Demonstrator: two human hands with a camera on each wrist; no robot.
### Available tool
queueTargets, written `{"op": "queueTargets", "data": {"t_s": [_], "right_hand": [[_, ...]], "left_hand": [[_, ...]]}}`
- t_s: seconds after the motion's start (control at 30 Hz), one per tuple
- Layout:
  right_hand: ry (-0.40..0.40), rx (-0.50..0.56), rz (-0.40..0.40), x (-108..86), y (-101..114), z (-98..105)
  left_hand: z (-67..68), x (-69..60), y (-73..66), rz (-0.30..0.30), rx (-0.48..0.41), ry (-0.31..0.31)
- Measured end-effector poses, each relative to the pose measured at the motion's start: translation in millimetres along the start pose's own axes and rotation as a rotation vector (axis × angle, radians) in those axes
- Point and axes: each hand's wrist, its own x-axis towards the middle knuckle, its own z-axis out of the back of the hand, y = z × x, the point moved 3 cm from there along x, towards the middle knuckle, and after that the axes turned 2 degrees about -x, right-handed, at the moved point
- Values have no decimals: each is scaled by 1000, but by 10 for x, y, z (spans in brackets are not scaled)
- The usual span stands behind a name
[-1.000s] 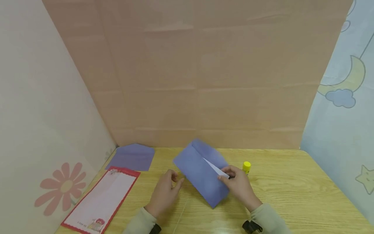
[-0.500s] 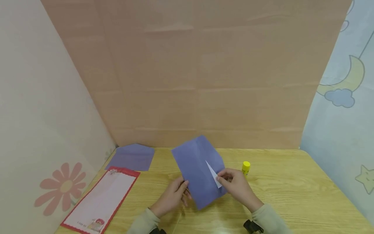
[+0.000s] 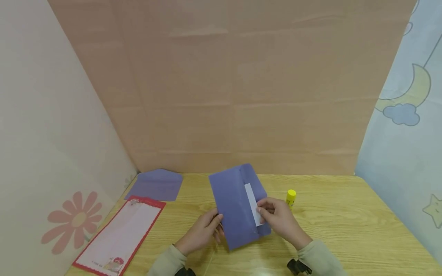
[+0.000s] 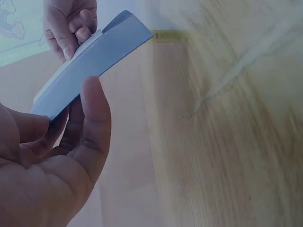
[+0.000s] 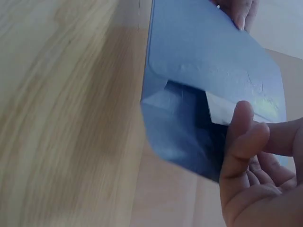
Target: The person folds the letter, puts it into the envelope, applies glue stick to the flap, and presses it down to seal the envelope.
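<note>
A purple-blue envelope [image 3: 229, 207] is held up above the table, tilted, its flap open toward the right. My left hand [image 3: 202, 232] pinches the envelope's left edge between thumb and fingers, as the left wrist view also shows. At the mouth, my right hand [image 3: 281, 220] pinches a white paper [image 3: 253, 205] that sticks partly out of the envelope. In the right wrist view, a corner of the white paper [image 5: 222, 109] shows beneath the thumb and fingers, in front of the dark opening. How far the paper reaches inside is hidden.
On the left of the wooden table [image 3: 345, 230] lies a red-bordered pinkish sheet [image 3: 121, 234]. Behind it lies a second purple envelope [image 3: 155, 186]. A yellow-capped glue stick [image 3: 291, 197] stands just beyond my right hand. Brown paper [image 3: 235, 96] covers the back wall.
My left hand has come to the envelope's left edge and taken hold of it. The envelope has turned more upright. A wider strip of white paper now shows at its mouth.
</note>
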Motion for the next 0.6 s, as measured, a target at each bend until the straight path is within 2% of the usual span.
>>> {"op": "queueTargets", "data": {"t_s": [0.37, 0.6], "right_hand": [[147, 129, -27, -27, 11, -53], [134, 95, -18, -29, -1, -53]], "left_hand": [[-39, 31, -2, 8, 29, -19], [-37, 41, 26, 32, 19, 1]]}}
